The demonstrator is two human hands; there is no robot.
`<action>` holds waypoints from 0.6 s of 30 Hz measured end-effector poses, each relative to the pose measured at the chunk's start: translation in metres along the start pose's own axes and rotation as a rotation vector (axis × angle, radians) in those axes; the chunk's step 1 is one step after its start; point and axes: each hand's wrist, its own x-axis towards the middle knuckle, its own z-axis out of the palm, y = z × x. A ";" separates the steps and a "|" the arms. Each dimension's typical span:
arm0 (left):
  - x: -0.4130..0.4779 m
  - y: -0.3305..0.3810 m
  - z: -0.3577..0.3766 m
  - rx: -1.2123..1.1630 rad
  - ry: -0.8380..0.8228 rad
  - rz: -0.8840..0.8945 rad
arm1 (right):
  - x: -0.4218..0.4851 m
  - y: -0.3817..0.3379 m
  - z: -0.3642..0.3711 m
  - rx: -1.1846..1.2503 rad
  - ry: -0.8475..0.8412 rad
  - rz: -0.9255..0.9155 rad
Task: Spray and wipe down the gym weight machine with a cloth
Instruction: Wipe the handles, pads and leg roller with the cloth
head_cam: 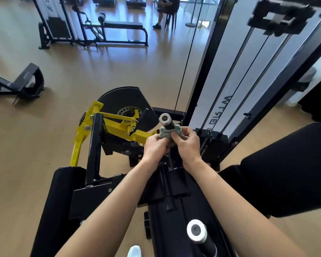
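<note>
The weight machine has a yellow lever frame point(107, 125), black pads and a weight stack tower point(228, 86) on the right. A black handle grip with a silver end cap point(165, 120) stands up at the middle. A grey-green cloth point(164, 133) is wrapped around that grip just below the cap. My left hand point(155, 145) pinches the cloth from the left, and my right hand point(187, 141) pinches it from the right. A second handle with a white end cap point(196, 230) is near the bottom. No spray bottle is in view.
A black seat pad point(289, 169) lies to the right and another pad point(57, 201) to the lower left. Other black gym machines point(93, 28) stand across the tan floor, and a person sits on a stool point(168, 10) at the far end. A white shoe point(134, 251) shows at the bottom.
</note>
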 end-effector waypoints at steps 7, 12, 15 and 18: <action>0.004 0.019 0.003 -0.101 -0.108 0.226 | 0.010 -0.004 -0.004 0.027 0.047 0.139; -0.004 0.023 -0.008 -0.148 -0.079 0.359 | 0.004 -0.018 -0.002 0.054 0.087 0.022; -0.017 0.028 -0.014 -0.138 -0.038 0.447 | -0.003 -0.029 -0.003 0.069 0.036 -0.128; -0.024 0.034 -0.019 -0.165 -0.027 0.516 | -0.007 -0.043 -0.004 0.104 -0.007 -0.237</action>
